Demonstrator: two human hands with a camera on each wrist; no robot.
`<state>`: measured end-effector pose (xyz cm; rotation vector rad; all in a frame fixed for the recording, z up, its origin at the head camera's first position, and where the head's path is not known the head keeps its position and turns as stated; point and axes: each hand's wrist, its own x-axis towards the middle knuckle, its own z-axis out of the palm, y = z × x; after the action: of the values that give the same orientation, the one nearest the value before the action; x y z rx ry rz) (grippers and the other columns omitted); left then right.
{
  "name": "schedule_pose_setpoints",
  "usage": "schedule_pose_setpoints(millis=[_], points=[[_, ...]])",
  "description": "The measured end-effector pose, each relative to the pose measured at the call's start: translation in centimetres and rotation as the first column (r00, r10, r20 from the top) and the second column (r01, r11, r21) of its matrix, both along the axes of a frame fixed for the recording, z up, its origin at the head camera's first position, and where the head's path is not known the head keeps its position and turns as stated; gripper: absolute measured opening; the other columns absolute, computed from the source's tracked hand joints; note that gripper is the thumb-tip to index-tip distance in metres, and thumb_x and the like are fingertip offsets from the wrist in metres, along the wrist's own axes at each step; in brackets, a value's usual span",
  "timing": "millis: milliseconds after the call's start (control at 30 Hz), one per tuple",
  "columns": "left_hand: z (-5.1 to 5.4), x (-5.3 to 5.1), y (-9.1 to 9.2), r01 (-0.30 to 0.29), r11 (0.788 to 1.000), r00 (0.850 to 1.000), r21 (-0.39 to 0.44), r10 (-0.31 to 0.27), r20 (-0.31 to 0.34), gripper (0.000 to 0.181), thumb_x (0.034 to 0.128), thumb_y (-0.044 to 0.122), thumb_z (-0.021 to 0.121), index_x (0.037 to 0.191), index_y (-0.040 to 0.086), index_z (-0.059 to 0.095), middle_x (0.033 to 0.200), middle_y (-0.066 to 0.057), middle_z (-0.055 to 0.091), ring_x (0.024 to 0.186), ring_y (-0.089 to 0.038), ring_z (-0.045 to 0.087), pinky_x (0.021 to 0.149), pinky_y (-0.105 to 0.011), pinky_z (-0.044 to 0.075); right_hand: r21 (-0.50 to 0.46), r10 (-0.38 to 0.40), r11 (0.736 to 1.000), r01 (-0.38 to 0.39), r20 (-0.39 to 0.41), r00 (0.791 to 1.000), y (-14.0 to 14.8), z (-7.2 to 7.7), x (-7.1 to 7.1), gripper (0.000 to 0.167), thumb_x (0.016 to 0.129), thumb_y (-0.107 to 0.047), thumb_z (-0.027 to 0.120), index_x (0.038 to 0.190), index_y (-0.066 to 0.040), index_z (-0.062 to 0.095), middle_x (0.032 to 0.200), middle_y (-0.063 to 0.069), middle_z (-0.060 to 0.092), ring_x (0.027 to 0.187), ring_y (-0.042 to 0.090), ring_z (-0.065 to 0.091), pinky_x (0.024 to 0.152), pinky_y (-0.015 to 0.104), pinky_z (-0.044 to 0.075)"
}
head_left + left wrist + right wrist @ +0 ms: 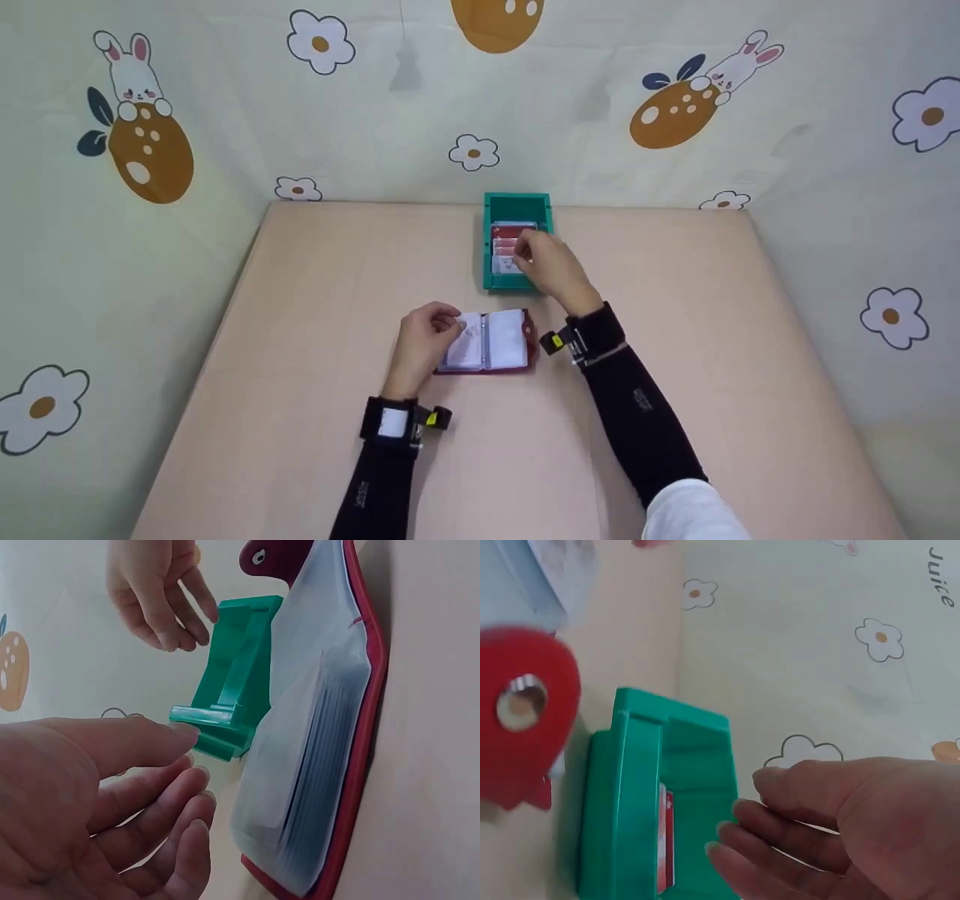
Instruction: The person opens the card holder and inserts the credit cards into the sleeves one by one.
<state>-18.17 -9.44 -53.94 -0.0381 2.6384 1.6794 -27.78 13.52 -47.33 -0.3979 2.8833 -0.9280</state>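
Observation:
A small red card holder [506, 341] lies open flat on the table, its clear sleeves spread to both sides. By its left pages is my left hand [420, 345], thumb near the fingertips; in the left wrist view nothing shows between them. Beyond the holder stands a green bin [517, 283] with several red and white cards [504, 244] inside. Over the bin's right side hovers my right hand [555, 270], fingers loosely bent and holding nothing in the right wrist view. The holder's red snap tab [551, 720] sticks out at its right edge.
A beige tabletop [315, 300] extends around the holder and bin. Pale cloth walls [375, 135] printed with flowers and rabbits enclose it at the back and both sides. The bin stands close to the back wall.

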Motion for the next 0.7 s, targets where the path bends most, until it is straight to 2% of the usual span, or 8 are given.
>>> schedule_pose_setpoints(millis=[133,267,367,500,700], points=[[0.0,0.1,0.5,0.035,0.999,0.999,-0.015,-0.035,-0.01,0.015,0.0943,0.006,0.079,0.109,0.0,0.078,0.096,-0.012,0.076,0.086,-0.019,0.067,0.08,-0.028,0.055,0.176,0.051,0.983,-0.041,-0.053,0.997,-0.2,-0.4,-1.7,0.023,0.103,-0.008,0.073,0.125,0.001,0.071,0.126,0.02,0.072,0.115,0.033,0.07,0.105,0.046,0.061],[-0.1,0.3,1.1,0.068,0.998,0.997,-0.02,-0.068,-0.019,0.016,0.0941,0.006,0.08,0.109,0.0,0.078,0.095,-0.012,0.077,0.086,-0.018,0.068,0.081,-0.029,0.057,0.331,0.142,0.938,-0.107,-0.082,0.987,-0.8,-1.6,-3.1,0.025,0.103,-0.005,0.071,0.127,0.003,0.072,0.127,0.023,0.073,0.117,0.036,0.073,0.105,0.046,0.062],[-0.2,0.4,1.5,0.097,0.995,0.995,-0.026,-0.097,-0.014,0.017,0.0943,0.007,0.08,0.109,0.001,0.078,0.096,-0.012,0.077,0.087,-0.018,0.069,0.082,-0.03,0.059,0.406,0.171,0.906,-0.118,-0.096,0.981,-1.1,-2.7,-3.8,0.022,0.106,-0.004,0.064,0.125,0.004,0.072,0.125,0.024,0.075,0.116,0.037,0.075,0.101,0.047,0.063],[-0.3,0.5,1.9,0.135,0.99,0.991,-0.034,-0.134,0.014,0.017,0.0954,0.008,0.078,0.112,0.002,0.078,0.099,-0.011,0.077,0.09,-0.019,0.07,0.086,-0.034,0.06,0.443,0.154,0.891,-0.101,-0.085,0.984,-1.3,-3.4,-4.4,0.021,0.108,-0.003,0.058,0.12,0.004,0.073,0.123,0.024,0.076,0.112,0.039,0.077,0.097,0.049,0.064],[-0.4,0.4,2.0,0.146,0.988,0.989,-0.039,-0.145,0.032,0.019,0.0955,0.007,0.076,0.113,0.001,0.078,0.1,-0.011,0.077,0.092,-0.02,0.069,0.089,-0.038,0.061,0.469,0.146,0.877,-0.103,-0.056,0.988,-1.7,-3.2,-4.7,0.02,0.106,-0.002,0.057,0.116,0.005,0.074,0.121,0.025,0.077,0.111,0.041,0.076,0.098,0.051,0.063]])
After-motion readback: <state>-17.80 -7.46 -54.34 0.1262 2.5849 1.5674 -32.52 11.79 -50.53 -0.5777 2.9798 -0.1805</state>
